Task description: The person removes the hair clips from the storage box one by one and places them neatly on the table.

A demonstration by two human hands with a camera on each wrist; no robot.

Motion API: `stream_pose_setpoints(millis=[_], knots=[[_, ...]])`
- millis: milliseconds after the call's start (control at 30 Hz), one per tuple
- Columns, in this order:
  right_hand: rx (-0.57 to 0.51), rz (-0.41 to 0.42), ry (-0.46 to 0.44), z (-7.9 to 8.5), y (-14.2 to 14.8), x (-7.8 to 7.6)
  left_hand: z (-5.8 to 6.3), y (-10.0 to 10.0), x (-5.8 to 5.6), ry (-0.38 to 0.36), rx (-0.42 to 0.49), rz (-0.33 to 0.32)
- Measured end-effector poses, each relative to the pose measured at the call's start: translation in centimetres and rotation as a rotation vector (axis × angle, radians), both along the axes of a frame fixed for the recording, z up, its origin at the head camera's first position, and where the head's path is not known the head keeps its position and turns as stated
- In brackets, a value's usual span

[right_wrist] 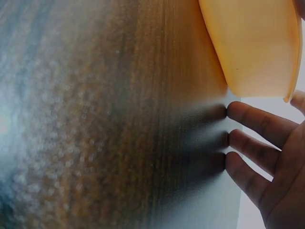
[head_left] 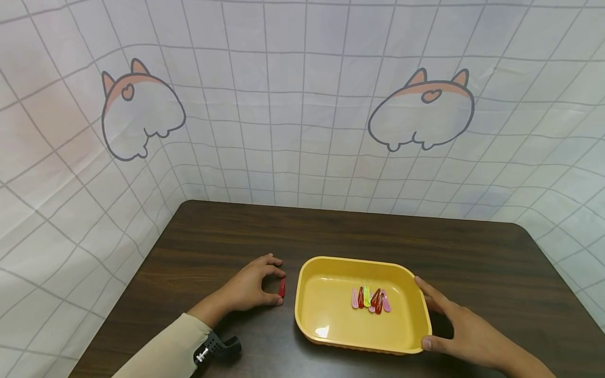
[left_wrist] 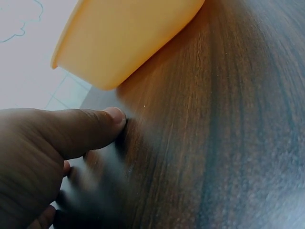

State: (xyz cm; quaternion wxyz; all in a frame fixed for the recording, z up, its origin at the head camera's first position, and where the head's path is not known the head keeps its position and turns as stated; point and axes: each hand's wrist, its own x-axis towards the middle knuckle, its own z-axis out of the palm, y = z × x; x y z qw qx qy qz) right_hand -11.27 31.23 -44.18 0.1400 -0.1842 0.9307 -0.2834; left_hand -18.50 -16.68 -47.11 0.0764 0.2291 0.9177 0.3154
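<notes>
A small red hair clip (head_left: pixel 282 287) stands between the thumb and index finger of my left hand (head_left: pixel 252 283), which pinches it by its two ends close over the table. The clip is hidden in the left wrist view, where the thumb (left_wrist: pixel 95 126) shows near the wood. To the right is a yellow tray (head_left: pixel 326 310) holding several hair clips (head_left: pixel 366 296) in pink, red, yellow-green and purple, bunched right of its middle. At the tray's right end, my right hand (head_left: pixel 465 331) touches the rim with index finger and thumb. Its other fingers (right_wrist: pixel 257 121) are spread, tips at the tabletop.
The dark wood table (head_left: pixel 227 231) has rounded far corners. Behind and beside it hangs a white gridded curtain (head_left: pixel 302 105) with animal drawings. A black wrist strap (head_left: pixel 215 346) is on the left forearm, by a pale sleeve (head_left: pixel 165 346).
</notes>
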Motion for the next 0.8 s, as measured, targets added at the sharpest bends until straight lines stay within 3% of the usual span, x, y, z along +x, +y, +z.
stream_pose_setpoints(millis=[567,800], knots=[[-0.014,0.01,0.009,0.1,-0.1,0.0,0.2,0.0,0.1,-0.007,0.015,-0.01],[-0.008,0.009,0.003,0.1,-0.1,0.1,0.9,0.5,0.0,0.036,0.051,0.029]])
